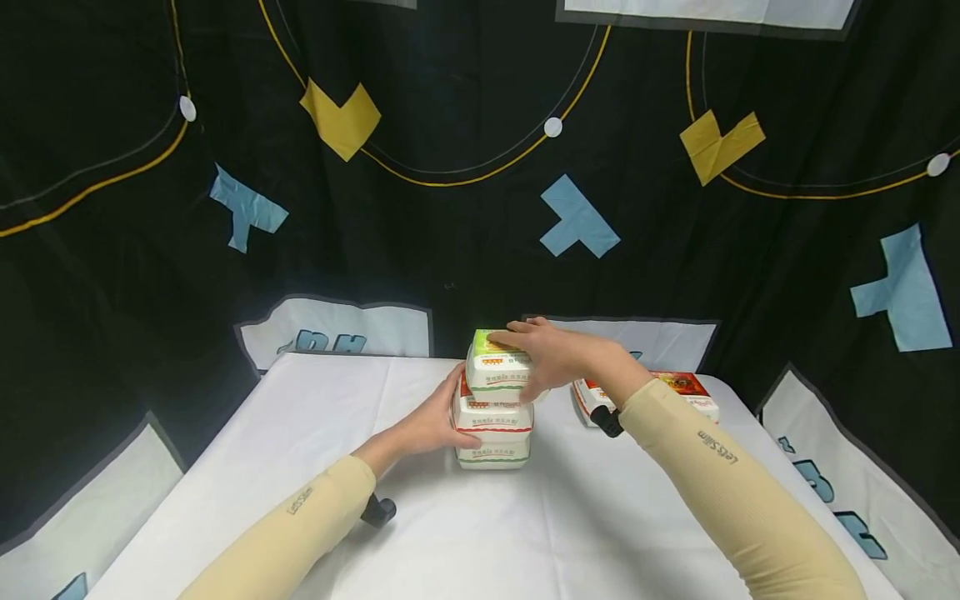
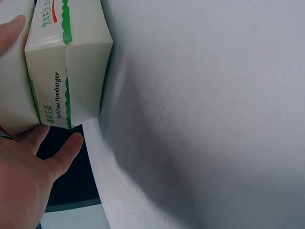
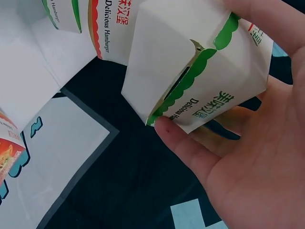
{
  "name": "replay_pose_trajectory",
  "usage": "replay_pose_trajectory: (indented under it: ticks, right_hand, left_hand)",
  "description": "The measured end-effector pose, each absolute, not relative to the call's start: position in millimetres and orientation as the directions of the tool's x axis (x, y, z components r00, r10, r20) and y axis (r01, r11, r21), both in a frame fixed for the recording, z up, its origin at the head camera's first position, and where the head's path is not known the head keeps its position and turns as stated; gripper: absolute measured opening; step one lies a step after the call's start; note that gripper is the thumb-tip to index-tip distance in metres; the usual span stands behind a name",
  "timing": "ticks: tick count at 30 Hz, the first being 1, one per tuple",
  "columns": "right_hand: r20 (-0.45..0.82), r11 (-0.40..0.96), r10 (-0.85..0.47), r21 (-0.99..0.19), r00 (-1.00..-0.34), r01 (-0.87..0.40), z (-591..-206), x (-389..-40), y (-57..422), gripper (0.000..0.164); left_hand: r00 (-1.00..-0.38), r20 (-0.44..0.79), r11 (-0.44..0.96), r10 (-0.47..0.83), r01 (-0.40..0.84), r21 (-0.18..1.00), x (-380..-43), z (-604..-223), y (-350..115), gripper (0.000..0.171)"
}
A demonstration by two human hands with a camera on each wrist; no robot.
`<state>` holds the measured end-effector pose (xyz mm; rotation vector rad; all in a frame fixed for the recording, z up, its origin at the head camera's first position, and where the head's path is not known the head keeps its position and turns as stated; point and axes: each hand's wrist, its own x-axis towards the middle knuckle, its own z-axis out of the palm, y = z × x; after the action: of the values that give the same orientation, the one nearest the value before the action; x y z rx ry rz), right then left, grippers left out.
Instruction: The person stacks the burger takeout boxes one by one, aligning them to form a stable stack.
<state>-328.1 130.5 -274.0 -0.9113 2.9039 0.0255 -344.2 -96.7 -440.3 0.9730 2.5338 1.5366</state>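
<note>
Three paper hamburger boxes form a stack on the white table. At the bottom is a green-edged box (image 2: 81, 67), with a red-edged box (image 1: 491, 418) on it. My left hand (image 1: 431, 421) grips the red-edged box at its left side, thumb in front and fingers toward the back. On top, my right hand (image 1: 558, 354) holds another green-edged box (image 3: 200, 81), thumb and fingers on different sides of it. That top box looks slightly turned against the red-edged box (image 3: 112, 28) in the right wrist view. Whether it rests fully on the stack cannot be told.
To the right, partly behind my right forearm, lie red-topped boxes (image 1: 686, 387) on the white table (image 1: 465, 533). A black curtain (image 1: 450, 250) with taped cords hangs behind the table. White lettered panels (image 1: 352, 329) stand along its edges.
</note>
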Motion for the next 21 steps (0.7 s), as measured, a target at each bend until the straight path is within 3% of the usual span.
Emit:
replay_pose_trajectory:
  ticks: [11,21]
  right_hand:
    - [-0.085,0.805,-0.590,0.004,-0.803,-0.593,-285,-329,133,0.093]
    - [-0.053,0.794,-0.607,0.008,-0.793,-0.608,-281,-331,131,0.095]
  left_hand:
    - [-0.798,0.301,0.301,0.522,0.503,0.810,-342,-451,-97,0.120]
    - [-0.799,0.287,0.291,0.528,0.488,0.823,-333,-429,-96,0.122]
